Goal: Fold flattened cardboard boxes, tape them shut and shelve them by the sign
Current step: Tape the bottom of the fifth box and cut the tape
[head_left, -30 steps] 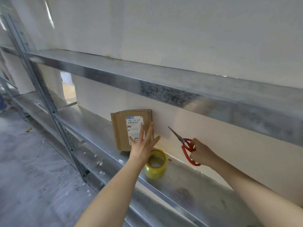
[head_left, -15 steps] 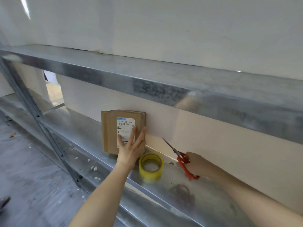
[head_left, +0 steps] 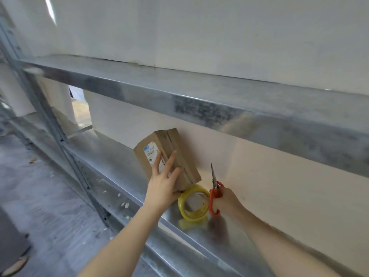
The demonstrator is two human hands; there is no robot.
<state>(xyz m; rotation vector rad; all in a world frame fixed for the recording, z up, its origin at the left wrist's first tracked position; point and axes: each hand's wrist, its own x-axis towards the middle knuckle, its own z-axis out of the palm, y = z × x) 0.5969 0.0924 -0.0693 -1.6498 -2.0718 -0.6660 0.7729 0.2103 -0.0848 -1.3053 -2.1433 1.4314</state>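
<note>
A small brown cardboard box [head_left: 173, 142] with a white label tilts above the metal shelf [head_left: 111, 156], its lower corner over the tape roll. My left hand [head_left: 163, 182] grips the box from the front and underneath, fingers spread over the label. A yellow tape roll [head_left: 192, 203] lies flat on the shelf just right of that hand. My right hand [head_left: 227, 200] holds red-handled scissors [head_left: 215, 186], blades closed and pointing up, touching the right side of the roll.
The upper metal shelf [head_left: 199, 96] overhangs the work area. A steel upright [head_left: 50, 120] stands at the left. Small white scraps litter the lower ledge [head_left: 123, 204] and the grey floor [head_left: 40, 186]. A foot shows at bottom left.
My left hand has taken hold of the box and tipped it off the shelf, turning it. My right hand lowered the scissors to beside the tape roll, blades now upright.
</note>
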